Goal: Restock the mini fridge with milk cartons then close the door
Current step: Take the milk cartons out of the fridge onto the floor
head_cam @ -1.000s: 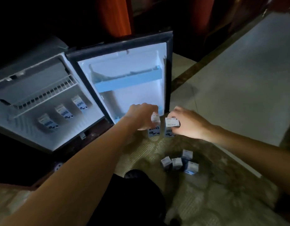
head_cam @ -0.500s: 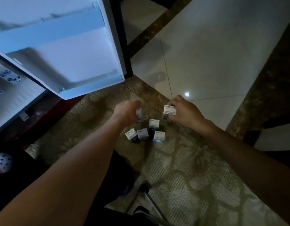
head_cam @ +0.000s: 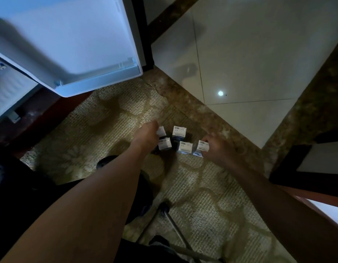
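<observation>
Small white milk cartons stand in a cluster on the patterned rug. My left hand grips one carton at the cluster's left side, just above another carton. My right hand holds a carton at the right side. Between the hands stand two more cartons, one at the back and one at the front. The mini fridge door hangs open at the upper left. Left of it is a strip of the fridge interior, with the edge of a carton inside.
Pale floor tiles with a dark stone border lie to the right of the rug. A thin metal rod crosses the rug near my legs. The door's lower edge hangs over the rug's far end.
The view has tilted down from the fridge to the rug. Both hands, each holding a carton, have dropped lower and now sit at the cluster of cartons.
</observation>
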The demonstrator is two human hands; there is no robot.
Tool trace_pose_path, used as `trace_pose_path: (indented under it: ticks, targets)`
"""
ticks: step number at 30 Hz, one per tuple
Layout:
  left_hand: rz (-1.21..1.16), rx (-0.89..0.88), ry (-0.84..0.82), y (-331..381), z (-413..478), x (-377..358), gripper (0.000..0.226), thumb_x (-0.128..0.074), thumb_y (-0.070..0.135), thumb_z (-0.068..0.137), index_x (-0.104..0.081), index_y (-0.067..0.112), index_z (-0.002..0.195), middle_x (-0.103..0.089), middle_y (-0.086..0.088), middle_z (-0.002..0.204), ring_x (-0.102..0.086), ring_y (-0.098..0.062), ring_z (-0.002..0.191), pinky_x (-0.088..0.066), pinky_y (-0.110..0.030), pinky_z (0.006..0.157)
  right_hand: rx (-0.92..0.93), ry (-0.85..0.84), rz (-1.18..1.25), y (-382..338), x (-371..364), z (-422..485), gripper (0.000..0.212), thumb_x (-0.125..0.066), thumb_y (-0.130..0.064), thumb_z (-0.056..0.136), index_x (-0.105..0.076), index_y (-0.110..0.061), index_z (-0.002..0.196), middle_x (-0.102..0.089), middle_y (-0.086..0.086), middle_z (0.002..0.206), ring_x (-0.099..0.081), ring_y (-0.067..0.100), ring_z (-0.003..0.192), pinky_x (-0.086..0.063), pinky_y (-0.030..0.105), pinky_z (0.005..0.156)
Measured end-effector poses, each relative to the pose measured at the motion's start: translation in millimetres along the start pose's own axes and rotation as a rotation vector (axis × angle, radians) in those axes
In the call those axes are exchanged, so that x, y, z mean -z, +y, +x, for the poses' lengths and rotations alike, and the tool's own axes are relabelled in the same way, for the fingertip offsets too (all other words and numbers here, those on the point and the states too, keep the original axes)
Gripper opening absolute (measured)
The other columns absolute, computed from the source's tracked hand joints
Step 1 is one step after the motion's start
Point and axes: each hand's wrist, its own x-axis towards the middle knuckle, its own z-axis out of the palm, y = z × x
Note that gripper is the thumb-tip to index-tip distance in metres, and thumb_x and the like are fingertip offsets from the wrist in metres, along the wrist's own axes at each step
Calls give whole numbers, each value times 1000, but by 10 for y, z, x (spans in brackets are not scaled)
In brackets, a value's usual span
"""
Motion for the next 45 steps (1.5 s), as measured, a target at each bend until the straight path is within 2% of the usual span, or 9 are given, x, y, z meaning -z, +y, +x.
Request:
trace_pose_path:
  ticks: [4,12,15,17,19,27,32,38,45]
  targets:
    - [-47,23,-56,-2,-11,27,39,-58,13,90,-54,19,128,-61,-9,123,-61,-28,105,-51,-35,78,-11,-4,-9,-6,-6,-36,33,-74,-26,79,-60,-26,109,-53,4,140,-65,23,103,-53,35,79]
    - [233,-139,-78,135,-270,193,59,-62,28,91,-42,17,145,-46,-6,147,-42,-28,134,-43,-47,105,-47,5,87,-121,385,-169,41,-72,-23,84,-59,-21,123,-63,-4,113,-62,16,96,-55,34,77]
    - [260,-236,-22,265,-329,455,61,-58,41,95,-39,18,148,-40,-4,155,-36,-26,142,-39,-50,110,15,10,153,-283,704,-183,31,-72,-21,87,-59,-25,115,-58,-14,105,-59,10,93,-44,22,66]
    - [251,-272,39,324,-380,707,59,-56,42,97,-39,19,149,-40,-3,155,-36,-26,143,-39,-50,111,72,49,150,-450,890,-176,27,-71,-25,88,-59,-27,111,-62,-10,106,-62,10,92,-50,27,72]
    - [246,-284,91,319,-471,975,57,-56,43,97,-40,21,148,-41,-3,155,-35,-25,144,-39,-49,112,121,84,135,-658,1025,-175,38,-72,-30,88,-59,-26,123,-62,-6,116,-61,9,95,-53,30,79]
    - [270,-139,270,-307,-1041,2155,57,-56,44,98,-41,19,146,-46,-2,150,-41,-24,138,-41,-45,107,378,137,18,-1924,1405,-223,45,-61,-37,96,-53,-23,138,-56,-1,138,-57,14,120,-48,32,101]
    - [309,0,343,-921,-1450,2691,62,-55,47,97,-35,22,151,-42,-1,154,-38,-23,141,-37,-47,111,540,158,-47,-2821,1508,-305,40,-56,-39,100,-52,-24,137,-55,-4,137,-57,14,116,-47,30,96]
    - [277,118,418,-1777,-1994,3034,64,-56,46,97,-33,23,152,-34,1,159,-31,-20,146,-29,-46,117,757,111,-197,-3843,1392,-335,43,-53,-35,100,-50,-20,140,-52,-1,142,-47,16,131,-40,38,108]
    - [243,257,443,-2747,-2215,3149,65,-50,49,98,-28,23,155,-30,0,161,-28,-22,147,-28,-45,117,952,107,-318,-4973,1018,-272,45,-51,-38,101,-49,-19,142,-50,0,145,-50,19,127,-45,39,100]
